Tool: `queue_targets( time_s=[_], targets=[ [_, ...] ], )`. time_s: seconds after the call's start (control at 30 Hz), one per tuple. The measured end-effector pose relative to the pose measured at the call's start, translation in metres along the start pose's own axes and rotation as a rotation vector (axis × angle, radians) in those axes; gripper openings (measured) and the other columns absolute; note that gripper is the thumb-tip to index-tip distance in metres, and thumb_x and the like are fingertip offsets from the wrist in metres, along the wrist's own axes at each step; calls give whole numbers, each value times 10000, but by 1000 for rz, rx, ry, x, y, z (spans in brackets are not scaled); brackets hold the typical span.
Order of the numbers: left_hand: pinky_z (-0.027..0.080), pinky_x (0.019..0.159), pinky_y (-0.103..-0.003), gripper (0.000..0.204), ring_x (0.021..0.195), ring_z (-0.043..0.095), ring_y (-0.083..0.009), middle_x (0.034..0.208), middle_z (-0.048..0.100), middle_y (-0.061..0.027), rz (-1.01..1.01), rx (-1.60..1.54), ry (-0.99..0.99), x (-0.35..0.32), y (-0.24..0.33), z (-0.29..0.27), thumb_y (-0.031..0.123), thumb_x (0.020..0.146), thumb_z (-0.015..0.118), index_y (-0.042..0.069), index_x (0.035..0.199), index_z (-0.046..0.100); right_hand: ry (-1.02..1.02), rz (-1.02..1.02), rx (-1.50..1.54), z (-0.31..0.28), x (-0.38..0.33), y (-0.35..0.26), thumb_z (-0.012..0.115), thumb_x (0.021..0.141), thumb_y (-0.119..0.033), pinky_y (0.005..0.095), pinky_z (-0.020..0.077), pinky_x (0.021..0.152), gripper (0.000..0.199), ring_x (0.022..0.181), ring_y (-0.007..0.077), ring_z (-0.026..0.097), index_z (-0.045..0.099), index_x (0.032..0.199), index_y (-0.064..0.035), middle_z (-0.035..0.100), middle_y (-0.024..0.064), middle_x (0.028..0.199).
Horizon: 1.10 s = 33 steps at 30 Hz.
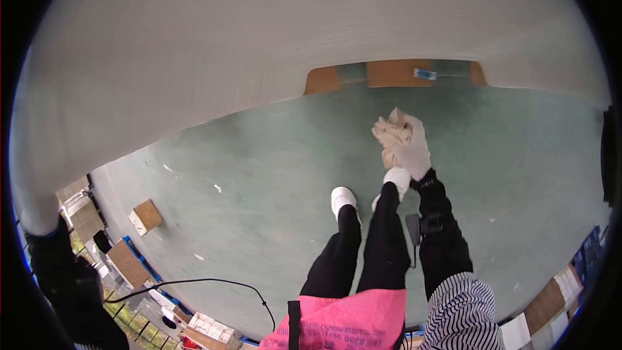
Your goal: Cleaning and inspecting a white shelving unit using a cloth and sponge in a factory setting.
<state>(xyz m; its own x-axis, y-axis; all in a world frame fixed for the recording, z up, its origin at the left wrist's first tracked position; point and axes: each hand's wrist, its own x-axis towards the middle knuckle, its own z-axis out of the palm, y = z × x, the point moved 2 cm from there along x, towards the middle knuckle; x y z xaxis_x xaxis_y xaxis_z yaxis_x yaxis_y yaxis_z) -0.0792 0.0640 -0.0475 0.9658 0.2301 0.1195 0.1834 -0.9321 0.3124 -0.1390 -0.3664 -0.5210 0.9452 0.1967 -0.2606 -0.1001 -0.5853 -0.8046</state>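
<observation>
My right hand (412, 149), in a white glove, is held out in front of me over the green floor and grips a crumpled beige rag (391, 133). My left arm in a dark sleeve (65, 285) reaches up at the far left to the edge of a huge white curved surface (259, 39). My left hand (35, 217) blends into that white surface, and its fingers cannot be made out. Below me are my white shoes (342, 198), black trousers and a pink apron (350, 321).
A small cardboard box (146, 216) lies on the green floor (259, 175) at the left. Pallets and stacked boxes (129, 262) line the lower left, with a black cable (194, 282) across them. More cardboard (395, 72) sits beyond the white surface, and boxes (551, 298) at the lower right.
</observation>
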Motion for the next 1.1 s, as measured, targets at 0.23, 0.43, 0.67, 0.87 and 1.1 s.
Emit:
queue_targets(
  time_s=[0.23, 0.43, 0.67, 0.87, 1.1],
  targets=[
    [302, 1178, -406, 432, 1435, 386, -334, 1593, 366, -165, 4, 44, 66, 3, 23, 15, 325, 1043, 478, 67, 1371, 591, -427, 757, 1137, -208, -155, -151, 675, 793, -15, 300, 510, 955, 486, 1063, 192, 662, 587, 1267, 45, 675, 103, 1144],
    [316, 1173, -455, 415, 1440, 348, -383, 1628, 301, -144, 6, 115, 80, 1, 8, 5, 299, 1033, 458, 55, 1342, 591, 140, 226, 664, -388, -124, -385, 702, 892, -54, 314, 530, 938, 384, 1078, 160, 655, 603, 1258, 8, 683, 94, 1159],
    [246, 1168, -548, 533, 1468, 241, -396, 1665, 199, -107, -462, 328, -208, 42, 71, 23, 494, 1033, 345, 183, 1412, 556, 483, -469, -380, -392, 44, -431, 784, 766, -221, 443, 495, 947, 355, 1084, 318, 580, 614, 1044, -82, 590, 155, 1145],
    [244, 1146, -562, 555, 1441, 281, -330, 1670, 202, -78, -736, 519, -130, 40, 53, 35, 544, 1020, 330, 220, 1357, 630, 402, -236, -583, -418, 109, -381, 741, 796, -277, 461, 505, 803, 359, 929, 339, 588, 586, 1061, -90, 550, 138, 1003],
    [376, 1085, -438, 426, 1331, 426, -346, 1594, 318, -187, -632, 535, -187, 47, 82, 24, 395, 981, 438, 145, 1191, 711, 646, 119, -653, -566, 144, -288, 728, 848, -286, 459, 511, 829, 337, 981, 374, 599, 589, 1077, -81, 580, 172, 1021]
  ],
)
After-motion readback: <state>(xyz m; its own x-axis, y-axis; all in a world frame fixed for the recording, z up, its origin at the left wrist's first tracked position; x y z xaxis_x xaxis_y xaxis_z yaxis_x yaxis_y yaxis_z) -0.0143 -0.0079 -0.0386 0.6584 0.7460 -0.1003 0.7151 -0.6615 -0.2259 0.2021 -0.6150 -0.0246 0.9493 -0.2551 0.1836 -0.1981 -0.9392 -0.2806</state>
